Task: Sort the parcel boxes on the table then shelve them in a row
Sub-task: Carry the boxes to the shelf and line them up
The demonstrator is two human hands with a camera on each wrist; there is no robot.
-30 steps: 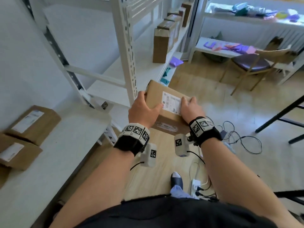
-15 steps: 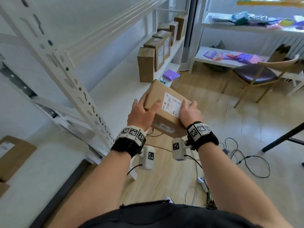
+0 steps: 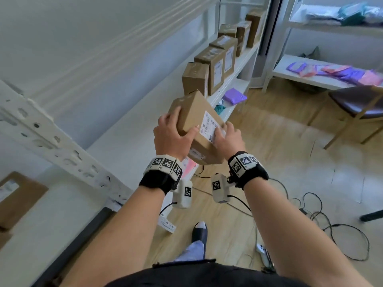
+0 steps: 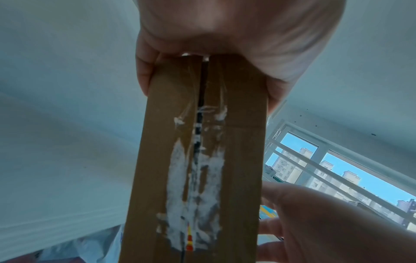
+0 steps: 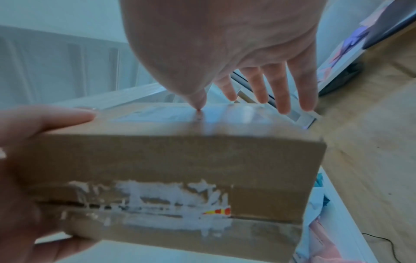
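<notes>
Rectangular cardboard box [image 3: 192, 119] has neared the white metal shelf [image 3: 132, 133].

The print on the shipping label [image 3: 211, 129] of the held parcel box [image 3: 192, 117] is too small and smeared to read. In the left wrist view that box runs off the bottom edge and hides most of the left hand [image 4: 236, 35] beyond its palm. Another parcel box [image 3: 20, 195] on the table [image 3: 62, 204] is blurred and cut by the left edge. The row of shelved boxes [image 3: 215, 65] overlaps itself and holds perhaps six.

Storeroom: white metal shelving [image 3: 132, 129], shelved parcel boxes [image 3: 215, 67].
</notes>
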